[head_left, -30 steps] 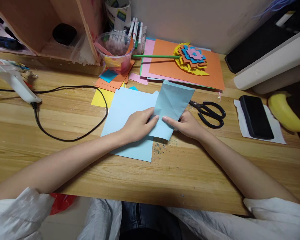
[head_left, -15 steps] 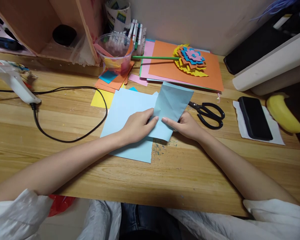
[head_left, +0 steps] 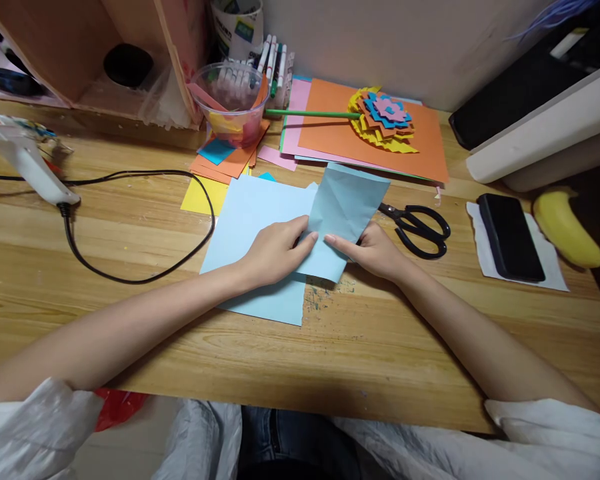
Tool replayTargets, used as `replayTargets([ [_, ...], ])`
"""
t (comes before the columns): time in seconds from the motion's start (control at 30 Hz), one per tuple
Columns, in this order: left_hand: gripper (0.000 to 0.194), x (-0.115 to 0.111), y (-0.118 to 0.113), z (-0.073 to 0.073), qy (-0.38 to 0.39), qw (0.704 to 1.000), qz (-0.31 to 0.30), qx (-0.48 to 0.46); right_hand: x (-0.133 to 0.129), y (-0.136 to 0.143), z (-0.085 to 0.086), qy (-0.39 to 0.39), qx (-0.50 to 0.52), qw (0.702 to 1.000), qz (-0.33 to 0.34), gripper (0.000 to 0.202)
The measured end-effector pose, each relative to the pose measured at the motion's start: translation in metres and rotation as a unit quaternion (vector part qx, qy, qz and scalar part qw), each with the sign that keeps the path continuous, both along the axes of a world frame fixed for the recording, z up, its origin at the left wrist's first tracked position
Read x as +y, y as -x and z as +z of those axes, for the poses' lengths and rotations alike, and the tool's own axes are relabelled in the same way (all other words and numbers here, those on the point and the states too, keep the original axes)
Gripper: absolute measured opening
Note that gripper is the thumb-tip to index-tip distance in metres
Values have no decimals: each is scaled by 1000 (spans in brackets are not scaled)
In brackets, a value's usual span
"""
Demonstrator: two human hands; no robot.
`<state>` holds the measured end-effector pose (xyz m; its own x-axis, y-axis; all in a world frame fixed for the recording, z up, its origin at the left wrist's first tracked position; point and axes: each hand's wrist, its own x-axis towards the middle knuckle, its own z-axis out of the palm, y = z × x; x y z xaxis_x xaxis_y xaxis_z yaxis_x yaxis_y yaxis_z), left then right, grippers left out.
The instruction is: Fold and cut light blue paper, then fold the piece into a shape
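Note:
A creased piece of light blue paper [head_left: 349,200] is raised off the table between my two hands. My left hand [head_left: 276,252] pinches its left side, thumb on top and fingers hidden beneath. On the right side my right hand [head_left: 373,250] grips it with the thumb over the front, the other fingers behind. Below lies a larger light blue sheet [head_left: 260,200], partly covered by my left hand and forearm. Black-handled scissors [head_left: 420,230] rest just right of my right hand, their blades partly hidden by the raised paper.
Behind the hands, a layered paper flower [head_left: 386,117] on a green stem lies over coloured sheets [head_left: 325,130]. A clear plastic tub [head_left: 230,110] holds paper scraps, with markers [head_left: 275,63] behind. A corded white tool [head_left: 35,163] is left; a phone [head_left: 511,237] and banana [head_left: 567,227] are right.

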<state>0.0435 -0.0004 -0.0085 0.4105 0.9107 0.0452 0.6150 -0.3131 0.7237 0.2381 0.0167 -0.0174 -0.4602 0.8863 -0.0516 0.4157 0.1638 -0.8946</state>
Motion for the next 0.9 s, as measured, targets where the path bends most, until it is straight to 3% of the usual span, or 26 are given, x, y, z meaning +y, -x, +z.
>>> replayTargets([
  [0.9, 23, 0, -2, 3, 10, 1000, 6, -1, 1, 0, 1, -4, 2, 1000, 3, 26],
])
